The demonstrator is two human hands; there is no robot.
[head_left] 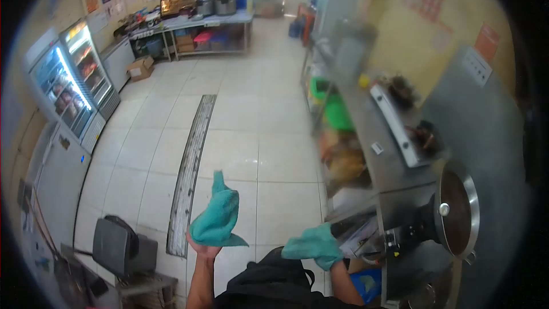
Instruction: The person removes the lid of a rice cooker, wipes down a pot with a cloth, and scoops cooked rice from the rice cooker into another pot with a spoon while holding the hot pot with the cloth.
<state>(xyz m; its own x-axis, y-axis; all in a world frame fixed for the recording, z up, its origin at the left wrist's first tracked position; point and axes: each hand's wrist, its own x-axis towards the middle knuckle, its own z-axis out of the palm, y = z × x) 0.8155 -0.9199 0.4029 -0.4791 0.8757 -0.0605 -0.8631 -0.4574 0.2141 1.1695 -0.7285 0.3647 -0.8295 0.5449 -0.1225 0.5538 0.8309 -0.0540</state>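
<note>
A green cloth (217,217) covers most of my left hand (205,247), which is raised above the tiled floor; its fingers are wrapped in or hidden behind the cloth. Another green cloth (309,246) covers my right hand (331,256), low in front of my body near the steel counter. Its fingers are hidden too. The two cloths are apart from each other. To the right of my right hand, a large round pan (457,209) sits at the burner beside the counter.
A steel counter (400,180) with a two-burner stove (400,126) runs along the right. Glass-door fridges (66,86) stand at the left. A grey box-shaped appliance (123,246) is at the lower left. A floor drain (191,177) crosses the tiles.
</note>
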